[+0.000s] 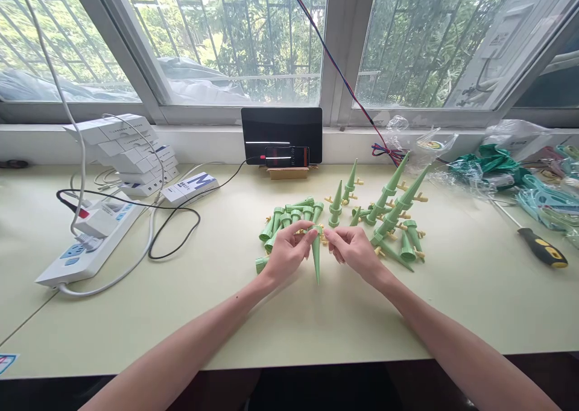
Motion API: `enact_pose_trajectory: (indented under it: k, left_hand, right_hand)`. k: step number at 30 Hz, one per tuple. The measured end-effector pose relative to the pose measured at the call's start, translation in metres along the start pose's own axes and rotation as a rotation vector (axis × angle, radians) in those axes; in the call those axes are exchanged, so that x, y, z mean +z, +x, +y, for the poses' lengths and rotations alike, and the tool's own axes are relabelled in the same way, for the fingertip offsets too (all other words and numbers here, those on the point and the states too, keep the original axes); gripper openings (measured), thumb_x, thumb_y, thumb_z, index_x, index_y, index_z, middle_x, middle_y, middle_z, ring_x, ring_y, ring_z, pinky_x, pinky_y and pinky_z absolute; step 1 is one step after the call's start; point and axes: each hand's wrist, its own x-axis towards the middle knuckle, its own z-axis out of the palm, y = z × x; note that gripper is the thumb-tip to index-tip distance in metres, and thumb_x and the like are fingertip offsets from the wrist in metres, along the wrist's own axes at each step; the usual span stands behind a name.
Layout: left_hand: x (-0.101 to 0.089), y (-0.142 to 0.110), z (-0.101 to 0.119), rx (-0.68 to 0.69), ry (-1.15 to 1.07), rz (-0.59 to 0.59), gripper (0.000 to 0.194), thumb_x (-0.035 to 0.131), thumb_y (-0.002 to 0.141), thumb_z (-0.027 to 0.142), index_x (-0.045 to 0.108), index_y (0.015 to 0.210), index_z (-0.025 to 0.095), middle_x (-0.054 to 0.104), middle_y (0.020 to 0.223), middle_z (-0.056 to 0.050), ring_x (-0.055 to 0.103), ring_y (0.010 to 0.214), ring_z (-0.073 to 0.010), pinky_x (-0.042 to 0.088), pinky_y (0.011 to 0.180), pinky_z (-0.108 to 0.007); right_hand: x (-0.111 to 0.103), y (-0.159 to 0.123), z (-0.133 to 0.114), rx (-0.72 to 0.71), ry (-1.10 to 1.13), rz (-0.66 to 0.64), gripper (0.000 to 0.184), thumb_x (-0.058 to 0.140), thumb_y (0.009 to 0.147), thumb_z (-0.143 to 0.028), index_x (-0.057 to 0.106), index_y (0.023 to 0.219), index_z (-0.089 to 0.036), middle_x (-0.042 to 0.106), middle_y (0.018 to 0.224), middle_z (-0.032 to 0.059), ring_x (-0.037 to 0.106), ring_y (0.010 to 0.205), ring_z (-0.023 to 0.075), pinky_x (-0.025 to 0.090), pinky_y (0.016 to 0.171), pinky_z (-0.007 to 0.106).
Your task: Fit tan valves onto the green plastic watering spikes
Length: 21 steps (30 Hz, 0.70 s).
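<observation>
Between my two hands a green plastic watering spike (pixel 316 259) points tip down toward me. My left hand (pixel 290 251) pinches its wide upper end between thumb and fingers. My right hand (pixel 352 248) is closed at the spike's other side, its thumb and forefinger at a small yellow valve (pixel 323 239) there, mostly hidden by the fingers. Behind my left hand lies a heap of green spike pieces (pixel 286 219). Beyond my right hand are several spikes with yellow valves, some stacked into tall leaning columns (pixel 393 212), one standing upright (pixel 335 204).
To the left are a white power strip (pixel 97 260), stacked white boxes (pixel 136 151) and looping cables. A tablet (pixel 283 127) and a phone (pixel 287 157) lean at the window sill. A screwdriver (pixel 543 248) and plastic bags (pixel 491 163) lie on the right.
</observation>
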Motion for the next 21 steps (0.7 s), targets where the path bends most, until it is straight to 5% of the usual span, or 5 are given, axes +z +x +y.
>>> enact_pose_trajectory:
  k: [12,21]
  left_hand:
    - [0.0017,-0.0007,0.0022,0.011,-0.01,-0.014,0.029,0.064,0.086,0.047,0.068,0.093,0.019,0.048,0.052,0.005,0.044,0.044,-0.0085,0.037,0.045,-0.022]
    - [-0.0005,0.0033,0.0049,-0.112,-0.178,0.025,0.029,0.063,0.086,0.049,0.064,0.086,0.019,0.048,0.059,0.004,0.04,0.047,-0.007,0.036,0.044,-0.02]
  right_hand:
    - [0.0008,0.0014,0.0035,0.009,-0.026,-0.018,0.058,0.05,0.093,-0.058,0.053,0.051,-0.018,0.045,0.04,-0.0025,0.041,0.039,0.0101,0.035,0.046,0.025]
    - [0.0016,0.0012,-0.0007,-0.058,0.092,-0.018,0.041,0.055,0.091,-0.059,0.06,0.084,-0.019,0.056,0.055,-0.0027,0.047,0.044,0.0106,0.038,0.043,0.024]
